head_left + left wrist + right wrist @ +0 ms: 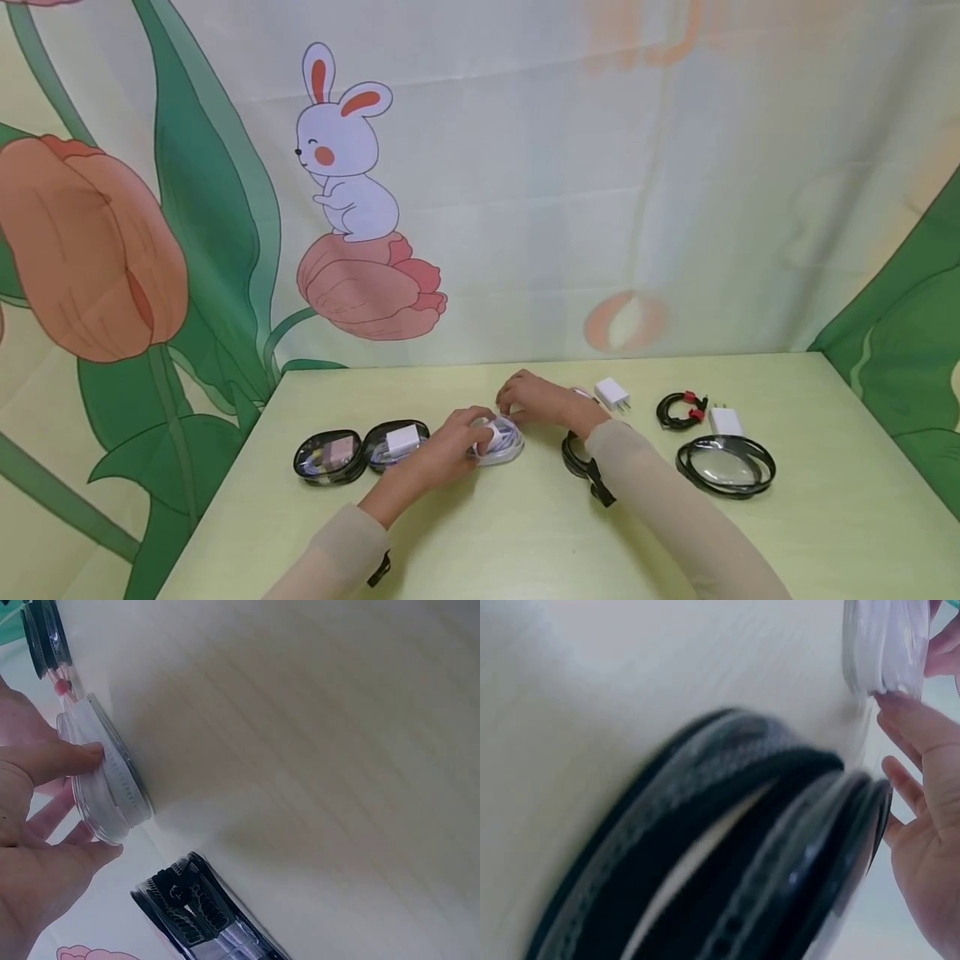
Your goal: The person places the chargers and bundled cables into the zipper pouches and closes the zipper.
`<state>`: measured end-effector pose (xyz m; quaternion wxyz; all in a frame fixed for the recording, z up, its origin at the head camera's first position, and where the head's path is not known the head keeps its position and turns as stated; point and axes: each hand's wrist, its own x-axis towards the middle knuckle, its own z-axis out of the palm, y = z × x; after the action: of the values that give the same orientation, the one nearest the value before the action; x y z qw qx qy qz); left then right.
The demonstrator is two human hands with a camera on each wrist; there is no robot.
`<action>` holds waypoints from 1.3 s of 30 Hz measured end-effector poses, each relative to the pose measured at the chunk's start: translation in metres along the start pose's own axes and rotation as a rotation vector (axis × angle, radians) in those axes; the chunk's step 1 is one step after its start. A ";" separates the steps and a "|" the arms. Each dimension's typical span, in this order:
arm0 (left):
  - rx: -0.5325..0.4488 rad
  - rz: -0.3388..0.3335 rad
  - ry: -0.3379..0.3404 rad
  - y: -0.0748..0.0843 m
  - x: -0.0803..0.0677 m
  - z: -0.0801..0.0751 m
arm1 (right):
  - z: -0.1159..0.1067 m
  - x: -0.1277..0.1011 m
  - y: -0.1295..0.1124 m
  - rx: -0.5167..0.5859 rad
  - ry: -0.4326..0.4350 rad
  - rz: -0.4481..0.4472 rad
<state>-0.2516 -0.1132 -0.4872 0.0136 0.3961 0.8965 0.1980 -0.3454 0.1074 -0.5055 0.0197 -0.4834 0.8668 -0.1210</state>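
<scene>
A clear zip pouch with white trim and a coiled white cable inside stands tilted near the middle of the table. My left hand grips it from the left, its thumb across the pouch's side in the left wrist view. From the far right, my right hand pinches the pouch's edge with its fingertips. In the right wrist view that hand's fingertips meet the end of the pouch, the other fingers loosely bent.
Left of the hands lie two black-rimmed pouches with chargers and cables. Another black-rimmed pouch lies under the right forearm. To the right are white charger plugs, a black coiled cable and a flat black-rimmed pouch.
</scene>
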 end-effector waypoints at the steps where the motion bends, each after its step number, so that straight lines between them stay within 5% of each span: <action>1: 0.000 0.000 0.003 0.000 0.000 0.000 | 0.000 0.000 0.001 -0.011 -0.001 -0.001; 9: 0.006 0.018 0.009 -0.005 -0.006 0.000 | -0.004 -0.005 -0.010 -0.137 -0.141 0.037; 15: 0.015 0.020 0.011 -0.007 -0.007 0.001 | 0.003 -0.009 -0.002 -0.211 0.082 -0.163; 21: 0.024 -0.016 -0.031 -0.004 -0.006 0.000 | 0.004 -0.016 0.011 -0.155 0.213 -0.195; 31: 0.182 -0.020 -0.091 -0.002 -0.011 0.000 | 0.004 -0.019 0.019 -0.162 0.165 -0.125; 39: 0.321 -0.024 -0.055 0.000 -0.015 0.011 | -0.002 -0.028 0.009 -0.191 0.135 -0.081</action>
<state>-0.2396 -0.1202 -0.4989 -0.0228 0.3877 0.9206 0.0412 -0.3381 0.1360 -0.5080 -0.0899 -0.5084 0.8535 -0.0711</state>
